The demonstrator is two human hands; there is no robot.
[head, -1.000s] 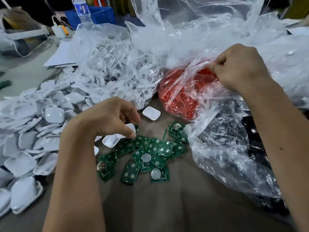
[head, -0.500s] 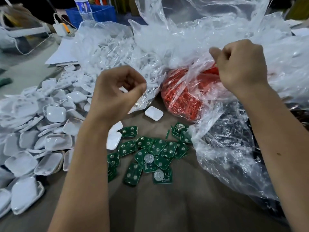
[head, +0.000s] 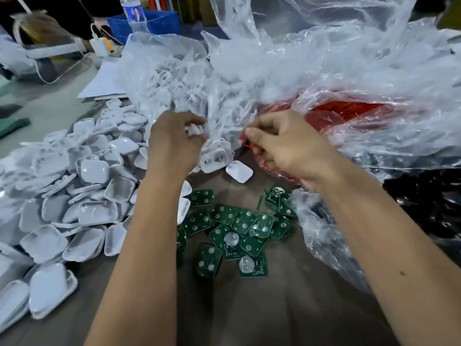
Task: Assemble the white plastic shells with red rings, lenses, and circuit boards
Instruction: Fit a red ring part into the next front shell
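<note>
My left hand (head: 174, 143) grips a white plastic shell (head: 194, 129) at the mouth of a clear bag of white shells (head: 174, 81). My right hand (head: 282, 148) pinches a thin red ring (head: 249, 145) between thumb and forefinger, a short way right of the left hand. Behind it lies a clear bag full of red rings (head: 349, 113). A heap of white shells (head: 74, 196) covers the table on the left. Several green circuit boards (head: 237, 231) lie scattered between my forearms. One single white shell (head: 239, 171) lies near the red bag.
Crumpled clear plastic (head: 336, 58) fills the back and right. A bag of dark parts (head: 424, 208) sits at the right edge. White paper sheets (head: 104, 83), a blue crate (head: 154, 23), a water bottle (head: 131, 12) and a white charger (head: 101, 46) stand at the back left.
My left hand rose from the table to the shell bag and now holds a shell. My right hand came down and left from the red bag, now pinching a red ring.
</note>
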